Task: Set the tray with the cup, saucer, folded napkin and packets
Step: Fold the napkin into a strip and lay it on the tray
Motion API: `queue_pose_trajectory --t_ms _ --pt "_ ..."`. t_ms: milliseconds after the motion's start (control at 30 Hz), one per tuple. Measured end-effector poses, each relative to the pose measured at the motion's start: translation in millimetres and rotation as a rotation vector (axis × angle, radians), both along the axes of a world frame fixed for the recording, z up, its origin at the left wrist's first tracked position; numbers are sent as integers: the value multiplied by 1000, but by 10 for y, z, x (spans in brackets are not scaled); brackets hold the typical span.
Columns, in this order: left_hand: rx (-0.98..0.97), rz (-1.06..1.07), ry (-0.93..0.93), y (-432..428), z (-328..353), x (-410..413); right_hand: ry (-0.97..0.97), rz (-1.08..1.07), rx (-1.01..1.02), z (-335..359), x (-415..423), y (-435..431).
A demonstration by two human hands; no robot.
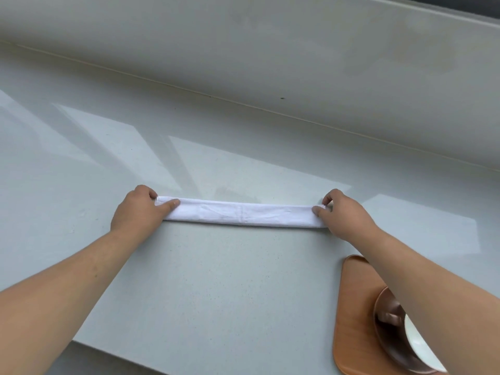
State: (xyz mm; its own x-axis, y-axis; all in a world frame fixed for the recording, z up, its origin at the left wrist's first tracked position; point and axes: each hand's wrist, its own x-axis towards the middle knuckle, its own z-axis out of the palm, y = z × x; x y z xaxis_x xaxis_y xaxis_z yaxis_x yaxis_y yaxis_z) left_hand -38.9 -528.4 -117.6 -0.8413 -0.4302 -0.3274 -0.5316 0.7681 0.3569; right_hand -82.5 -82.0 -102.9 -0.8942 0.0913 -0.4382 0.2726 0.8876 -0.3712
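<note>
A white napkin [243,212], folded into a long narrow strip, lies flat on the pale grey counter [216,280]. My left hand [139,211] pinches its left end and my right hand [345,213] pinches its right end. At the lower right sits an orange-brown tray [351,320]. On it rests a copper-coloured saucer [389,345] with a cup [418,345] that shows a white inside. My right forearm hides much of the cup and tray. No packets are in view.
The counter meets a pale wall upstand [270,63] at the back. Its front edge [116,355] runs across the lower left. A dark window strip [481,6] shows at the top right.
</note>
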Motion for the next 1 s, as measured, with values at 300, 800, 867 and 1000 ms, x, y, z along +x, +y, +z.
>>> queue_pose_trajectory --t_ms 300,800,867,1000 --pt "330 110 -73 -86 199 -58 -69 -72 -106 88 156 -136" --pt "263 -279 501 1152 1261 -12 -222 -540 -801 162 709 -597" --pt "246 -416 472 1453 1260 58 -231 -567 -841 187 728 -576" --pt "247 -592 345 1980 1046 208 -259 -614 -934 216 768 -515"
